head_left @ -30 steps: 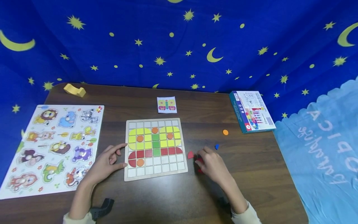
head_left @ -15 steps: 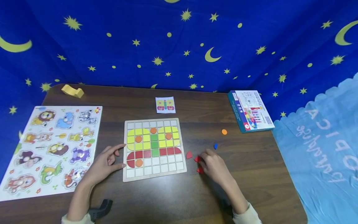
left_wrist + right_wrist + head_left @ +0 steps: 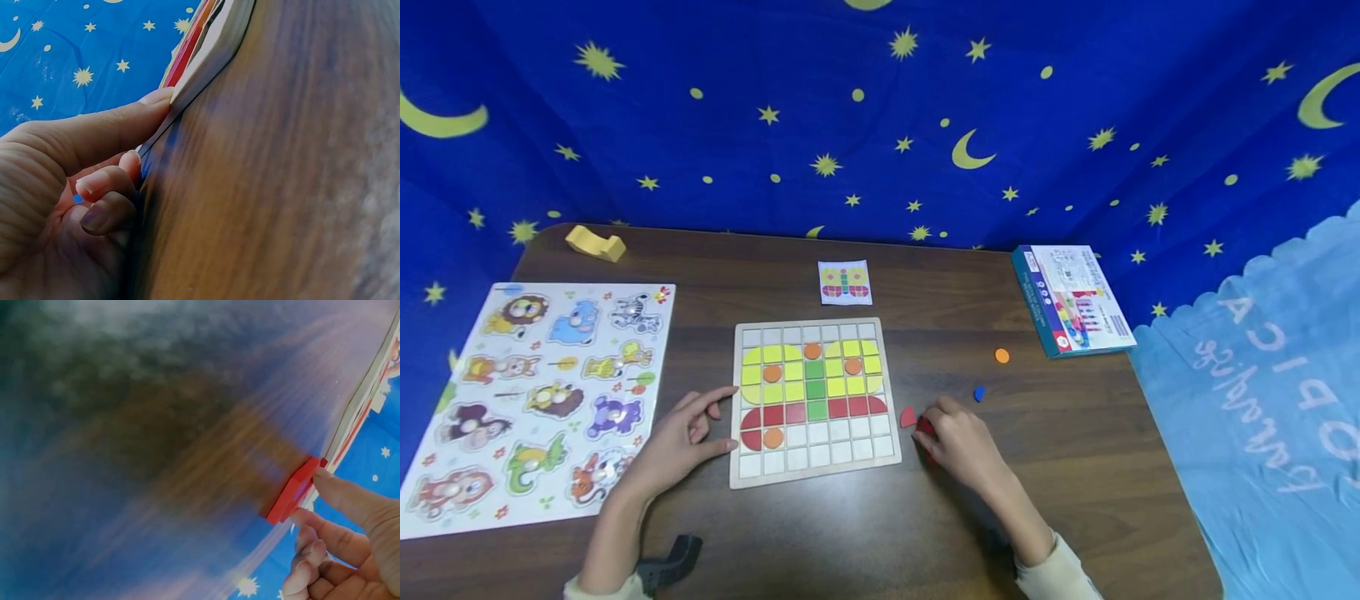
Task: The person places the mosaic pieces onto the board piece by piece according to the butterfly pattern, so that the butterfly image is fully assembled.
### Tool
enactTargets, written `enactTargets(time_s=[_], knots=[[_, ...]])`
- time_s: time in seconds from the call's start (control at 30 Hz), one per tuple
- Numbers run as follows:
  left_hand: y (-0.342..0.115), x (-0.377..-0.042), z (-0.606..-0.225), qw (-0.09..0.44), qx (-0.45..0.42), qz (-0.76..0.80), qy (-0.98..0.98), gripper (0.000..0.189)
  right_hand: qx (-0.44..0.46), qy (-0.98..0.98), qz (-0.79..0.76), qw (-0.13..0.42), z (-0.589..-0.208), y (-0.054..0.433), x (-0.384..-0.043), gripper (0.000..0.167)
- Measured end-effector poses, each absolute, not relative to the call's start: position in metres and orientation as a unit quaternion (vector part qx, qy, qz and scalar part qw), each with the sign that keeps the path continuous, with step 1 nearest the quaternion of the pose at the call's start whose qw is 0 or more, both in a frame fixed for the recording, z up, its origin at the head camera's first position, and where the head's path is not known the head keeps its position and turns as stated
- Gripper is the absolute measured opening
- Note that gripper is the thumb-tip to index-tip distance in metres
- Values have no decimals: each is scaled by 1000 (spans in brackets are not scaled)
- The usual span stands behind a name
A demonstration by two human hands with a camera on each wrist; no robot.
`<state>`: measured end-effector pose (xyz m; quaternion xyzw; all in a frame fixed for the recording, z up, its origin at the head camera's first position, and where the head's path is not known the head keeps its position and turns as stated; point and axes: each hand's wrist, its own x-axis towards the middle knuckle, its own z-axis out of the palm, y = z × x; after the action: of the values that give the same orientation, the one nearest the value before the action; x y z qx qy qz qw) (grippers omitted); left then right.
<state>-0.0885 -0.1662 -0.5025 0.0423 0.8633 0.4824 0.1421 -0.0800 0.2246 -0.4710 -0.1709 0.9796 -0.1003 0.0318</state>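
A wooden grid board point(image 3: 816, 461) lies on the table, filled partly with yellow, green, red and orange tiles in a butterfly shape. At its left edge, the index fingertip and thumb of my left hand point(image 3: 676, 442) touch the frame, set apart from each other. To the right of the board, my right hand point(image 3: 962, 443) pinches a red tile point(image 3: 292, 492) between thumb and index finger, close over the table. My fingers partly hide the red tiles in the head view. A loose red quarter-circle tile point(image 3: 908, 417) lies between the board and this hand.
A small butterfly pattern card point(image 3: 845, 282) lies behind the board. An orange disc point(image 3: 1002, 356) and a blue tile point(image 3: 979, 393) lie at right, before a box point(image 3: 1078, 300). An animal puzzle point(image 3: 568, 362) takes up the left; a yellow block point(image 3: 596, 243) stands behind it.
My right hand has shifted slightly left toward the board, and the red tiles seen under its fingers are now mostly covered. My left hand stays at the board's edge.
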Motion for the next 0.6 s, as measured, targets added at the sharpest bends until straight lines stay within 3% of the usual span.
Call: enactTargets(time_s=[0.6], knots=[[-167, -89, -502, 155, 34, 477, 864, 73, -247, 963, -108, 26, -454, 200, -83, 26]])
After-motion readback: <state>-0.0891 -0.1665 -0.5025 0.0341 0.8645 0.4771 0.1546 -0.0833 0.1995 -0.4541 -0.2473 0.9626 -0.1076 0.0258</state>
